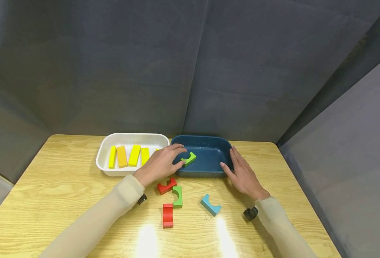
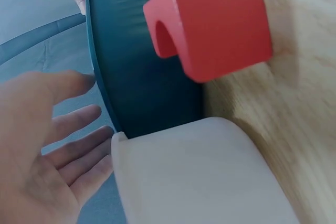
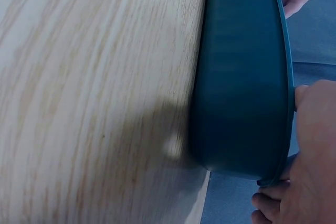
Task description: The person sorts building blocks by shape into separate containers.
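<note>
My left hand [image 1: 164,159] reaches over the left end of a dark blue tray [image 1: 203,174], its fingers apart and nearly straight in the left wrist view. A light green arch block [image 1: 190,160] lies in the tray by its thumb and fingertips; contact is unclear. At the tray's right end my right hand [image 1: 245,175] holds the rim, thumb on the inner side and fingers along the outside. In front lie a red arch block [image 1: 168,186], a green arch block [image 1: 177,197], another red arch block [image 1: 168,215] and a blue arch block [image 1: 210,205].
A white tray [image 1: 112,172] stands against the blue one on the left, with several yellow and orange blocks [image 1: 122,156] inside. Both trays sit near the back edge of the wooden table [image 1: 64,200]. Grey cloth panels [image 1: 138,71] rise behind and at the sides.
</note>
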{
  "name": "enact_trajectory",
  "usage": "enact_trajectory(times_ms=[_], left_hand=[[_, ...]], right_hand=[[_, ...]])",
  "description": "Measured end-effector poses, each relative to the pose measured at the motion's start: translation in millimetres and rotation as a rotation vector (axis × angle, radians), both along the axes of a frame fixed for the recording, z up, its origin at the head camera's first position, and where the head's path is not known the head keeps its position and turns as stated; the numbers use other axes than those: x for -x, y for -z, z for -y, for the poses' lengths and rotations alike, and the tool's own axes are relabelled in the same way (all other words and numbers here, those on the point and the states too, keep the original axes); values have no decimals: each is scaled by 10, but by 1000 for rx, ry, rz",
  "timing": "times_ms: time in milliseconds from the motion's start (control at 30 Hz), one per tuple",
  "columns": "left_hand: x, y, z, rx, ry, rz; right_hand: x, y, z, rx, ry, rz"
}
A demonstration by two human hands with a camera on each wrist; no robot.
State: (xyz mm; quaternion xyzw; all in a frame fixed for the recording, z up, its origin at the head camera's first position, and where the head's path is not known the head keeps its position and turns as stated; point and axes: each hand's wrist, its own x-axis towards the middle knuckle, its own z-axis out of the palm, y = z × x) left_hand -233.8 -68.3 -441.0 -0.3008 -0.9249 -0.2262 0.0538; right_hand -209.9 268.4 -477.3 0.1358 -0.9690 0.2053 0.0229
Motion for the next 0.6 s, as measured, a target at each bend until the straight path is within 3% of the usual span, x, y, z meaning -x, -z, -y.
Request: enact_trajectory(times_ms=[367, 600], left_hand=[[-173, -36, 178, -20, 32, -3], [-261, -40, 249, -58, 48, -67]], right_hand=[[22, 8, -2, 3, -1, 3], [33, 8, -18, 2, -1, 4]])
